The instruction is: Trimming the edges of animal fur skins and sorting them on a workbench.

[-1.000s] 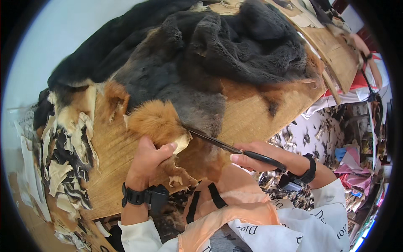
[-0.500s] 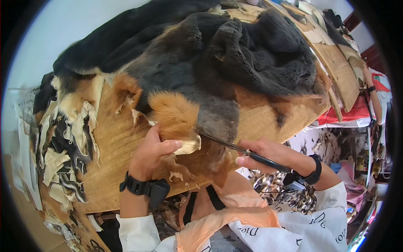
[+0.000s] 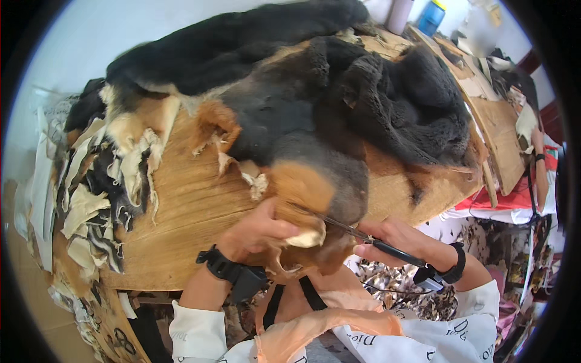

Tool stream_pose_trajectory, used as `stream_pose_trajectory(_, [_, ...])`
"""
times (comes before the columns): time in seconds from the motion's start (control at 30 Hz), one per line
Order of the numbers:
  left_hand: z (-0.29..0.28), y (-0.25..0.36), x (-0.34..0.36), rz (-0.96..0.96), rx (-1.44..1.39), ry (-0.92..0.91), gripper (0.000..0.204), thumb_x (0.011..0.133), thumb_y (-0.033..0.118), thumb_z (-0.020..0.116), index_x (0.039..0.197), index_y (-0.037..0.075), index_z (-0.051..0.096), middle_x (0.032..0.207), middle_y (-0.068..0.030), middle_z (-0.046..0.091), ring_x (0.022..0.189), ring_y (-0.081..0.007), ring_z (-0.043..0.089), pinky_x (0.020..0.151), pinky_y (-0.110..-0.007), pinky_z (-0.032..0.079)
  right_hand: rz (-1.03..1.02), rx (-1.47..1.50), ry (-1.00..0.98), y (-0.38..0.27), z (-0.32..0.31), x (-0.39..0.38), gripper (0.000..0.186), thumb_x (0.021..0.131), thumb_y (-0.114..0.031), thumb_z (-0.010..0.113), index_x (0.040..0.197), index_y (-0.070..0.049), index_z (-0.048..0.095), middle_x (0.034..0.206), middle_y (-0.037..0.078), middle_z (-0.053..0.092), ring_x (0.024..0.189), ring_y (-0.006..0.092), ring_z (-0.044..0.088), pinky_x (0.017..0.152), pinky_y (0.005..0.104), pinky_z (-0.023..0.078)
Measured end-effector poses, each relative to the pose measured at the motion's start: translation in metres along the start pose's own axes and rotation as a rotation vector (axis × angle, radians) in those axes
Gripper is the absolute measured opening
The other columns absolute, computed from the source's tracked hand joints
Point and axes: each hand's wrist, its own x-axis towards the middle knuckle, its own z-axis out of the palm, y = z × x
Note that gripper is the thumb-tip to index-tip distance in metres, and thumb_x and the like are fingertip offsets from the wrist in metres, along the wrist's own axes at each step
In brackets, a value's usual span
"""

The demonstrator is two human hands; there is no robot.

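Note:
A large fur pelt (image 3: 278, 115), dark with an orange-brown patch (image 3: 301, 186) at its near edge, lies across the wooden table. My left hand (image 3: 257, 231) is closed on that edge, thumb over a pale turned-up flap of skin. From the right, my right hand (image 3: 404, 237) grips a pair of scissors (image 3: 392, 249) with black handles. Their metal blades point left and lie against the orange patch beside my left thumb; the tips are hard to make out in the fur. Ragged skin edges hang below the left hand.
Another black fur (image 3: 236, 45) lies behind. Pale and dark scraps (image 3: 91, 212) pile up at the left of the wooden table (image 3: 187, 242). A blue bottle (image 3: 431, 17) stands at the back. Another person's arm (image 3: 540, 163) shows at the far right. Clippings (image 3: 387, 275) lie below the table edge.
The view has shifted, bringing the bottles at the back into sight. My left hand, with the pelt's edge, has come closer to my right hand. The scissors now reach onto the orange patch.

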Motion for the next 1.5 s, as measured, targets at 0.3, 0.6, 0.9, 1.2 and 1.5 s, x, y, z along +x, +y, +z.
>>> stream_pose_trajectory(0.3, [0.025, -0.014, -0.026, -0.106, 0.056, -0.04, 0.053, 0.071, 0.007, 0.06, 0.121, 0.001, 0.042, 0.099, -0.0057, 0.058, 0.088, -0.0129, 0.055, 0.081, -0.024, 0.043, 0.045, 0.158, 0.004, -0.018, 0.01, 0.002, 0.039, 0.086, -0.041, 0.046, 0.084, -0.002, 0.052, 0.061, 0.017, 0.053, 0.059, 0.0337, 0.055, 0.053, 0.0372, 0.042])
stream_pose_trajectory(0.6, [0.022, 0.011, -0.046, 0.252, 0.696, 0.304, 0.025, 0.078, 0.008, 0.059, 0.103, 0.003, 0.058, 0.098, -0.0035, 0.057, 0.083, -0.0107, 0.054, 0.073, -0.024, 0.043, -0.145, -0.097, 0.718, 0.021, -0.006, 0.007, 0.02, 0.077, -0.024, 0.061, 0.082, -0.006, 0.054, 0.055, 0.012, 0.052, 0.051, 0.0274, 0.054, 0.049, 0.0347, 0.042])
stream_pose_trajectory(0.9, [-0.081, 0.045, 0.02, 0.784, 1.536, 1.128, 0.025, 0.075, 0.013, 0.063, 0.098, 0.004, 0.061, 0.098, -0.0103, 0.054, 0.093, -0.0233, 0.053, 0.082, -0.031, 0.041, 0.118, -0.274, 0.785, 0.048, -0.012, -0.008, 0.024, 0.075, -0.02, 0.057, 0.094, -0.008, 0.047, 0.069, 0.02, 0.057, 0.067, 0.0402, 0.055, 0.058, 0.0487, 0.042])
stream_pose_trajectory(1.2, [-0.139, 0.117, 0.059, 0.65, 1.55, 1.021, 0.037, 0.071, 0.024, 0.068, 0.096, -0.002, 0.058, 0.099, -0.0148, 0.056, 0.093, -0.0254, 0.053, 0.082, -0.032, 0.041, 0.102, -0.474, 1.073, 0.111, -0.121, -0.014, 0.025, 0.07, -0.01, 0.056, 0.093, -0.008, 0.046, 0.072, 0.018, 0.058, 0.072, 0.0392, 0.057, 0.062, 0.048, 0.043])
stream_pose_trajectory(1.5, [-0.105, 0.125, 0.057, 0.041, 1.442, 0.941, 0.069, 0.063, 0.044, 0.071, 0.113, 0.0, 0.052, 0.1, -0.014, 0.057, 0.093, -0.0241, 0.054, 0.079, -0.034, 0.042, 0.371, -0.973, 1.246, 0.184, -0.23, 0.041, 0.052, 0.066, -0.041, 0.068, 0.104, -0.014, 0.045, 0.087, 0.012, 0.059, 0.086, 0.0283, 0.057, 0.06, 0.0396, 0.045])
